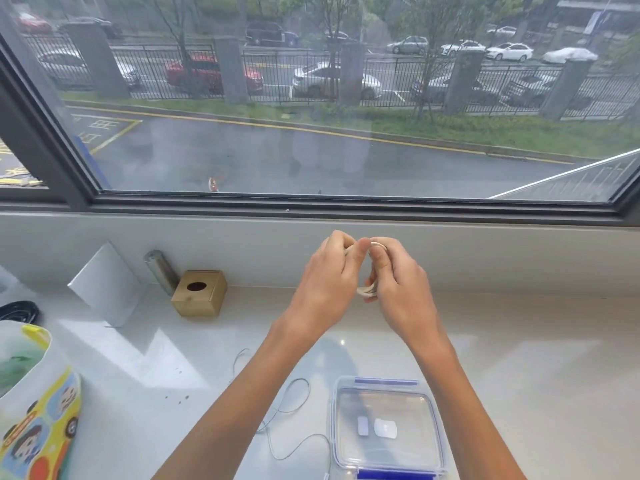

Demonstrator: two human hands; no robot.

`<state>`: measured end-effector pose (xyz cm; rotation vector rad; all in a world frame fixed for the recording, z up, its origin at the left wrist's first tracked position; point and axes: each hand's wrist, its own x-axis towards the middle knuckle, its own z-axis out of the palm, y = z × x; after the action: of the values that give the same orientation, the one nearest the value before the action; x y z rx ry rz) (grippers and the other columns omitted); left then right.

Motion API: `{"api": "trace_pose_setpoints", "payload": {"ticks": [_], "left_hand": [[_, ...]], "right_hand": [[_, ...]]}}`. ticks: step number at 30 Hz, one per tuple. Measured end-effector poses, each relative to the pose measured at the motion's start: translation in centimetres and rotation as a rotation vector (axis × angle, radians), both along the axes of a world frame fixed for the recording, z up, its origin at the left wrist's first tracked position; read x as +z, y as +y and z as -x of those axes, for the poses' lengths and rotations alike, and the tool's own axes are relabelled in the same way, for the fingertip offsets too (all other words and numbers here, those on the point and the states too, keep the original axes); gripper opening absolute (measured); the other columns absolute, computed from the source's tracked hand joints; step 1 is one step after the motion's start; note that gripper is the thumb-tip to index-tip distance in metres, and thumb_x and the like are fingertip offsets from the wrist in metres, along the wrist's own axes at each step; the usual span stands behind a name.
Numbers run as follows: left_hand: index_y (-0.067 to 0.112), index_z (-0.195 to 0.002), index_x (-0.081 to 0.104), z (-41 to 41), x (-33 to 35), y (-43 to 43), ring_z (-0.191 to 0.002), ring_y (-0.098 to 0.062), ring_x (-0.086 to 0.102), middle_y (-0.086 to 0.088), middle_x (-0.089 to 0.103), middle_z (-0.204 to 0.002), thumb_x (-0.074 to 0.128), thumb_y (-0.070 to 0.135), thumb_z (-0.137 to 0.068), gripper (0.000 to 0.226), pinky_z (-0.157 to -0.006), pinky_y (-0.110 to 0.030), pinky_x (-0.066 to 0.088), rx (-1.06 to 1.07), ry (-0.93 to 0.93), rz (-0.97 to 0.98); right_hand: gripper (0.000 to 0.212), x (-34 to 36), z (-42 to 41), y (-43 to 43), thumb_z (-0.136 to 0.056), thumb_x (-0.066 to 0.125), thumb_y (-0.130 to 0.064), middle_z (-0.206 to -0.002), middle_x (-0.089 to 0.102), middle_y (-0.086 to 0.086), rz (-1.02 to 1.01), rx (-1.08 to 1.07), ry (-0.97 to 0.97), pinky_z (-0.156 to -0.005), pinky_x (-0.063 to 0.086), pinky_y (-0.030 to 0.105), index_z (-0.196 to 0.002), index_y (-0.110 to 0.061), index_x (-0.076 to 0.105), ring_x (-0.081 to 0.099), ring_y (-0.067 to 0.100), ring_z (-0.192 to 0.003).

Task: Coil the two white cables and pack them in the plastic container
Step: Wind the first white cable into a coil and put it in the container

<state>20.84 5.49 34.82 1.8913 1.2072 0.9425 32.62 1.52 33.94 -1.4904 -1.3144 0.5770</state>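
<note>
Both hands are raised above the white counter, close together, and hold a small coil of white cable (365,291). My left hand (329,282) pinches the top of the coil. My right hand (398,285) grips its right side, and loops of it show below the fingers. A second white cable (294,407) lies loose in curves on the counter beneath my left forearm. The clear plastic container (386,382) with blue clips stands at the bottom centre-right, with two small white plugs inside.
A cardboard box (200,292) with a round hole and a grey cylinder (161,270) stand at the back left. A white card (104,282) leans there too. A printed bag (34,410) and a black cable coil (19,311) occupy the left edge. The window sill runs behind.
</note>
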Motion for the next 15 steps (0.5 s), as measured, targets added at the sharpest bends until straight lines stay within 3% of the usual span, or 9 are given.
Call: {"api": "trace_pose_setpoints", "payload": {"ticks": [4, 6, 8, 11, 15], "left_hand": [[0.016, -0.106, 0.047, 0.1, 0.0, -0.8, -0.059, -0.005, 0.050, 0.004, 0.057, -0.076, 0.037, 0.029, -0.104, 0.016, -0.057, -0.020, 0.037, 0.027, -0.096, -0.083], [0.017, -0.109, 0.048, 0.5, 0.0, -0.9, -0.058, -0.003, 0.049, 0.007, 0.053, -0.073, 0.037, 0.027, -0.104, 0.016, -0.058, -0.018, 0.038, -0.019, -0.126, -0.029], [0.015, -0.108, 0.055, 1.2, 0.0, -0.6, -0.064, -0.002, 0.048, 0.009, 0.052, -0.074, 0.038, 0.029, -0.105, 0.023, -0.064, -0.019, 0.040, -0.063, -0.153, 0.057], [0.005, -0.098, 0.064, 2.4, 0.2, 0.2, -0.060, -0.010, 0.046, 0.003, 0.052, -0.068, 0.042, 0.018, -0.104, 0.026, -0.059, -0.025, 0.041, -0.063, -0.251, 0.161], [0.002, -0.094, 0.067, 2.1, 0.5, 0.4, -0.059, -0.014, 0.052, -0.005, 0.058, -0.069, 0.046, 0.009, -0.101, 0.023, -0.055, -0.024, 0.047, -0.031, -0.271, 0.200]], "right_hand": [[0.025, 0.1, 1.5, -0.5, -0.107, 0.039, -0.024, -0.088, 0.065, -0.003, -0.008, 0.097, 0.117, -0.050, 0.052, 0.021, -0.120, -0.023, 0.059, 0.061, 0.008, -0.060], [0.025, -0.2, 1.6, -0.5, -0.107, 0.039, -0.024, -0.084, 0.063, -0.001, -0.046, 0.044, 0.034, -0.053, 0.046, 0.017, -0.117, -0.026, 0.062, 0.057, 0.009, -0.053], [0.025, -0.5, 1.0, -0.3, -0.106, 0.041, -0.025, -0.078, 0.059, -0.007, -0.067, 0.002, -0.048, -0.061, 0.042, 0.019, -0.112, -0.025, 0.065, 0.056, 0.008, -0.059], [0.022, -0.7, -0.6, -0.1, -0.105, 0.045, -0.025, -0.076, 0.056, -0.013, -0.062, -0.005, -0.092, -0.067, 0.040, 0.021, -0.110, -0.023, 0.067, 0.055, 0.008, -0.067], [0.023, -0.4, -1.4, -0.4, -0.105, 0.046, -0.023, -0.091, 0.061, -0.008, -0.068, -0.002, -0.208, -0.075, 0.041, 0.024, -0.112, -0.020, 0.067, 0.055, 0.009, -0.079]]}}
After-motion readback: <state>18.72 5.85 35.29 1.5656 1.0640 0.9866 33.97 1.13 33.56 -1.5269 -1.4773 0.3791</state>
